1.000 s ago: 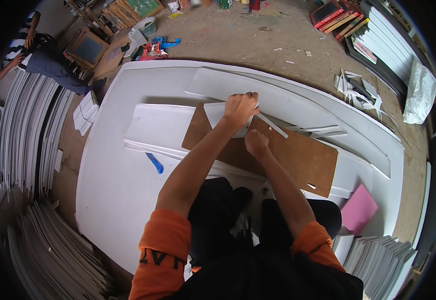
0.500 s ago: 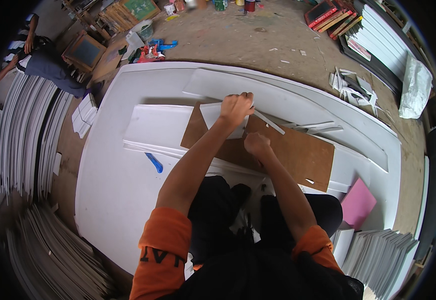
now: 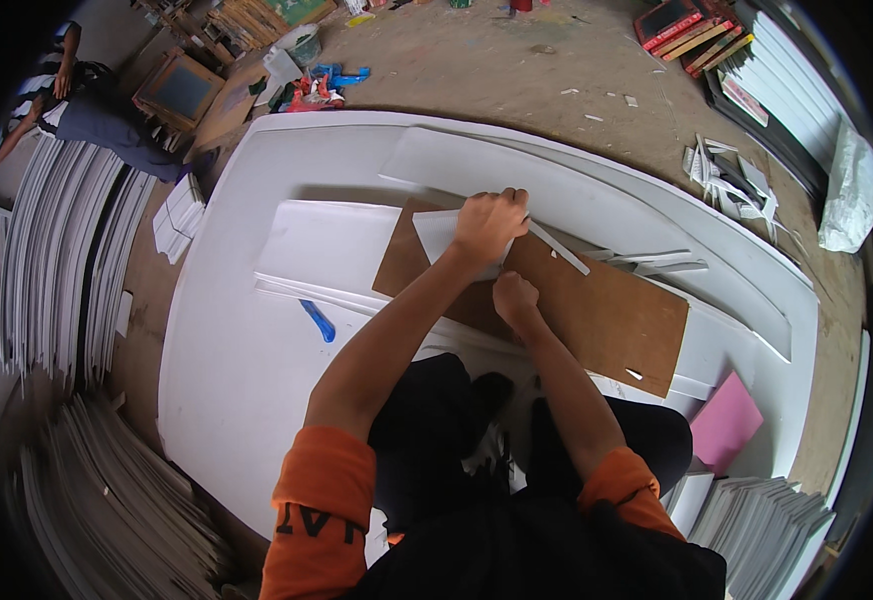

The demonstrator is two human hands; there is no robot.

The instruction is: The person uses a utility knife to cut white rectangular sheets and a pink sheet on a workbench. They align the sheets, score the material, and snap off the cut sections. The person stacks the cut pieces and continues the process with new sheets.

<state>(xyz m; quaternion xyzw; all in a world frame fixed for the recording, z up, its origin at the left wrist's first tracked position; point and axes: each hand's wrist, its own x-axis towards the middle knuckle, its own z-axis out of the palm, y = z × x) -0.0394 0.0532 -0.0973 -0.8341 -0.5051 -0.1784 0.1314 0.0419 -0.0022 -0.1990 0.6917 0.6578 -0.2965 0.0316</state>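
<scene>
White piece [image 3: 435, 233] lies on the brown board [image 3: 607, 310], left of its middle, partly under the person's left hand [image 3: 492, 225]. Left hand's knuckles are bent, fingertips hidden from me; can't tell if it pinches or just presses. Right hand [image 3: 515, 298] is balled up narrow just below, over the board; can't tell what, if anything, is inside.

Edges: the board sits aslant on the white panel [image 3: 227, 400]. Its brown surface runs on from the right hand to the right end, with a small chip [image 3: 634, 374] near the lower edge. Tighter at the far side: a thin strip [image 3: 561, 248] angles out beside the left hand, more offcuts [image 3: 657, 262] near the far edge, then a long sheet [image 3: 557, 190]. On the left, a wide sheet [image 3: 322, 245] meets the board. Panel surface stretches left past a blue tool [image 3: 319, 320]; pink sheet [image 3: 727, 423] on the right.

Containers: grey bucket [image 3: 305, 45] on the floor up left, contents too small to make out. Red tin [image 3: 522, 5] cut by the top edge, inside not visible. Whitish sack [image 3: 850, 190] far right, contents hidden.

Looks: the white piece is flat and smooth, with a slanted left edge and a corner pointing up left; the rest is covered by hand and forearm.

Further out, scraps [image 3: 732, 185] on the floor, tall stack [image 3: 62, 260] left, another person [image 3: 107, 120] beyond.
</scene>
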